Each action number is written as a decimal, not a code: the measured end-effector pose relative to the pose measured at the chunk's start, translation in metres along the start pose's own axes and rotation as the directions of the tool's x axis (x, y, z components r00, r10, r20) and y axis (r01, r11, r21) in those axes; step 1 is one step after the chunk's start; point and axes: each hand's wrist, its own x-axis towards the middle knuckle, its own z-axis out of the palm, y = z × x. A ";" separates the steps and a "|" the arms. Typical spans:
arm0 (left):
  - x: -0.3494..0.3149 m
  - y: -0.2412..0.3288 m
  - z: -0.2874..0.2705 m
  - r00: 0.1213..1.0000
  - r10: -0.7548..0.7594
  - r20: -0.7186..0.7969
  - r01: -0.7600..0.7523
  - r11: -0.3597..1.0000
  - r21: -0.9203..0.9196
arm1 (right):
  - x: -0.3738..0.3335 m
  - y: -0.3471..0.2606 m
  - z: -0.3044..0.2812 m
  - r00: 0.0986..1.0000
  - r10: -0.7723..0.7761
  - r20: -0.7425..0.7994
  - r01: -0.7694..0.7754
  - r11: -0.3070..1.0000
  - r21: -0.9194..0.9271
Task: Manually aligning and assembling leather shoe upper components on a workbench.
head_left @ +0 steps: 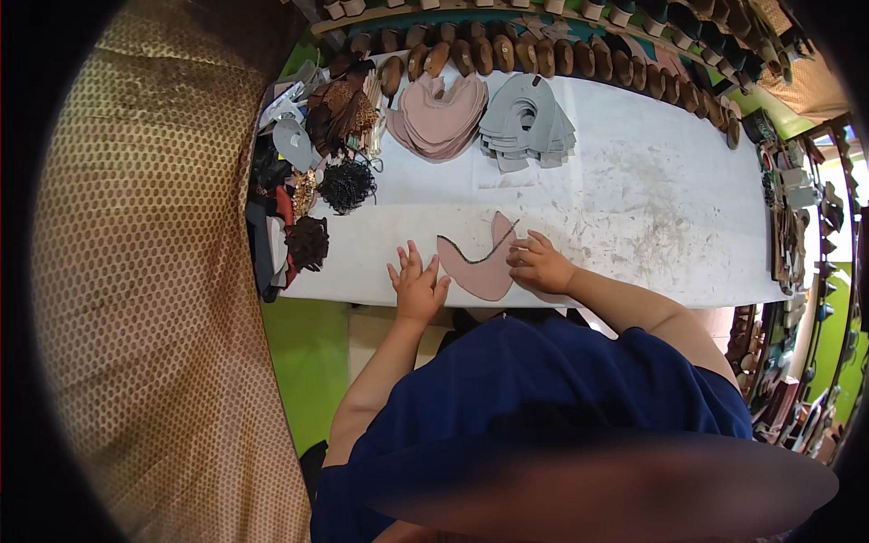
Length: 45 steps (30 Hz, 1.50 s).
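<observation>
On the white-covered table, near its front edge, lies a pink U-shaped shoe upper piece. A dark strip follows its inner curve, and one end of the strip stands out past the piece at the right. My left hand is open just left of the piece, fingers spread and holding nothing. At the piece's right arm is my right hand, its fingers a little bent and apart, the tips at the pink edge. What lies under its palm is hidden.
Farther back are a stack of pink cut pieces and a stack of grey ones. Brown shoe lasts line the back edge. Black cords and dark scraps crowd the left side. A patterned curtain hangs left; shelves stand right.
</observation>
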 end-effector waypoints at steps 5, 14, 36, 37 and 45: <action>0.012 0.024 0.000 0.947 -0.302 -0.106 0.268 0.929 -0.256 | 0.001 -0.006 0.007 0.999 -0.008 -0.051 0.006 0.999 -0.050; 0.048 0.014 -0.007 0.902 -0.431 0.023 0.423 0.869 -0.256 | 0.011 -0.033 0.027 0.991 0.097 -0.092 -0.100 0.995 -0.021; 0.009 0.024 0.022 0.878 0.424 0.222 -0.450 0.890 0.079 | 0.008 -0.004 0.024 0.825 0.558 -0.091 -0.551 0.829 0.097; 0.009 0.023 0.023 0.878 0.424 0.224 -0.450 0.889 0.080 | 0.010 -0.004 0.025 0.818 0.570 -0.082 -0.562 0.821 0.102; 0.010 0.025 0.024 0.877 0.448 0.171 -0.466 0.882 0.077 | 0.025 -0.002 0.026 0.786 0.616 -0.050 -0.607 0.785 0.126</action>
